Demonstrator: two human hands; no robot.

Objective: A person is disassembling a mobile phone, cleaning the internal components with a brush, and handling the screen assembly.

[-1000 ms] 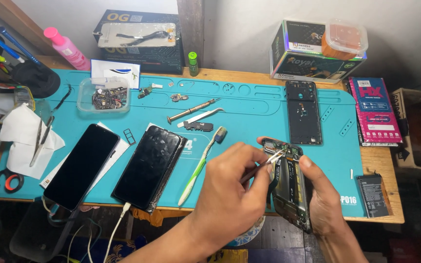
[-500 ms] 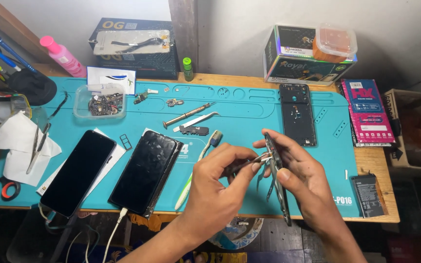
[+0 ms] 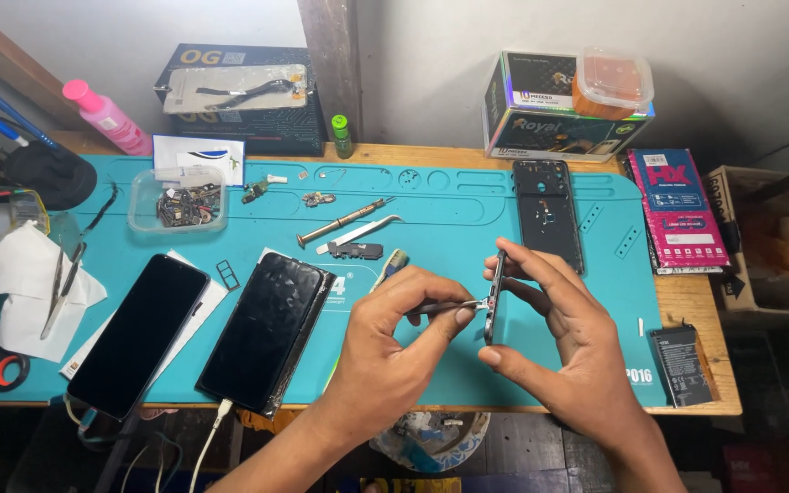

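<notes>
The right hand [image 3: 568, 338] grips a phone frame [image 3: 493, 297] edge-on, fingers closed round it. The left hand [image 3: 394, 338] pinches tweezers [image 3: 454, 307] shut, tips at the frame's edge between both thumbs — best worked with the frame held steady and only a light pull.

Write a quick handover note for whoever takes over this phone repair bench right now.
Left hand: pinches tweezers, tip at the phone frame's edge.
Right hand: holds the phone frame edge-on above the mat.
On the mat: two dark phones, back cover, screwdriver, parts tray. Battery lies on the table, right.
Done: phone opened. Left: cannot tell which part the tweezers work on.
</notes>
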